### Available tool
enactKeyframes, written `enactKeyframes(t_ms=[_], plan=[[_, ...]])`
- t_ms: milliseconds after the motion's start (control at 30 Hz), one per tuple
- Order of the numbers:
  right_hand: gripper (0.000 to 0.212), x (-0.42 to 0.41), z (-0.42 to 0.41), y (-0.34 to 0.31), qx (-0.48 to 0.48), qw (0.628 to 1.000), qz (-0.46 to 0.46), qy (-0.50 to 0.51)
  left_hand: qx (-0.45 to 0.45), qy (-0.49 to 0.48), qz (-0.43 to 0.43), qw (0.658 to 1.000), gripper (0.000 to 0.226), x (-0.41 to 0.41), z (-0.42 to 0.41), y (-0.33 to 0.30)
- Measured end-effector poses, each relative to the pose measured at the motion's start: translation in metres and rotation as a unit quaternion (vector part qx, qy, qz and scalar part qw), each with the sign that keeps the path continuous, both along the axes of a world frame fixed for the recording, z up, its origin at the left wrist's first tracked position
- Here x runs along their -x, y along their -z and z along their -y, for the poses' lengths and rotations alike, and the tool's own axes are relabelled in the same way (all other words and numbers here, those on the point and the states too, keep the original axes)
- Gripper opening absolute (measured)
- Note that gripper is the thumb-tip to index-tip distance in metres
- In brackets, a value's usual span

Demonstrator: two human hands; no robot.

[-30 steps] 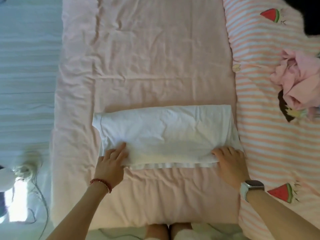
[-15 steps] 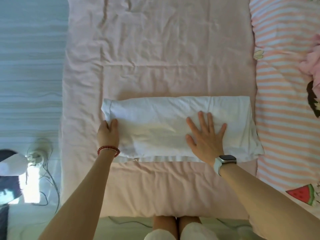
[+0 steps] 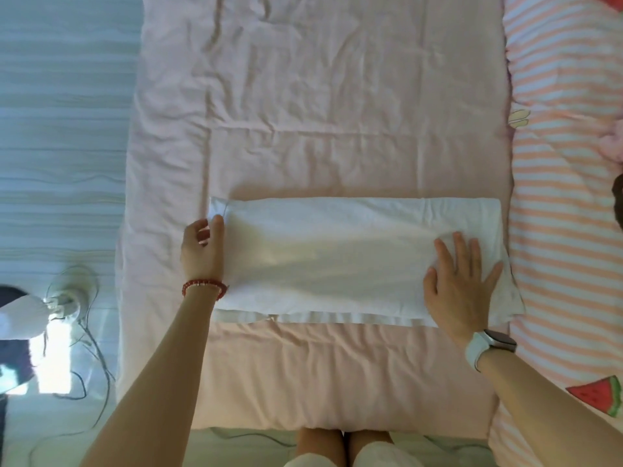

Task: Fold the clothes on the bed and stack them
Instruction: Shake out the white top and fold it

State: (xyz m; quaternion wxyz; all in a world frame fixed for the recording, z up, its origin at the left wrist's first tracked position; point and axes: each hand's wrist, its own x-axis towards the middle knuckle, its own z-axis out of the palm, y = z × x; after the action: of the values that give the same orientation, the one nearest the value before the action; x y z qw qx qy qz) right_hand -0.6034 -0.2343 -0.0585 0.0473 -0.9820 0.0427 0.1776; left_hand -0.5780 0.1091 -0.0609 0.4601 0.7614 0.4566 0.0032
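Since half a second ago the right hand (image 3: pixel 460 284) has slid from the middle of the white garment (image 3: pixel 323 261) to its right end, where it now lies flat with fingers spread, gripping nothing. The left hand (image 3: pixel 202 252) sits at the garment's left end with fingers curled at the edge, though whether it actually pinches the cloth I cannot tell. The garment lies as a long folded strip across the centre of the frame on the pink sheet (image 3: pixel 337 112); if the left end is lifted carelessly for the next fold, the loose lower layers showing along the bottom edge could slip out of line and leave the fold crooked.
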Motion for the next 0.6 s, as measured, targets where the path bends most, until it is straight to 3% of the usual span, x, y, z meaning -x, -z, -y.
enactKeyframes(t_ms=[100,300,400,467,533,600], plan=[[0.05,-0.021,-0.019,0.008,-0.024,0.999,0.017,-0.042,-0.009,-0.012,-0.021,1.0,0.025,-0.028,-0.007,0.001],[0.052,-0.049,0.023,0.021,0.044,0.995,-0.083,-0.025,-0.137,-0.031,-0.081,0.987,0.03,-0.037,0.006,0.005],[0.06,-0.057,0.051,0.017,0.019,0.995,-0.084,0.043,-0.277,0.12,-0.041,0.952,0.049,-0.016,0.042,-0.001],[0.075,-0.059,0.057,0.013,-0.087,0.986,-0.052,0.131,-0.3,0.271,-0.017,0.915,0.059,0.003,0.078,-0.003],[0.082,-0.058,0.06,0.008,-0.184,0.959,-0.021,0.215,-0.306,0.427,-0.019,0.851,0.064,0.024,0.117,0.001],[0.076,-0.053,0.063,0.006,-0.195,0.947,-0.013,0.257,-0.318,0.54,-0.051,0.778,0.065,0.044,0.147,0.009]])
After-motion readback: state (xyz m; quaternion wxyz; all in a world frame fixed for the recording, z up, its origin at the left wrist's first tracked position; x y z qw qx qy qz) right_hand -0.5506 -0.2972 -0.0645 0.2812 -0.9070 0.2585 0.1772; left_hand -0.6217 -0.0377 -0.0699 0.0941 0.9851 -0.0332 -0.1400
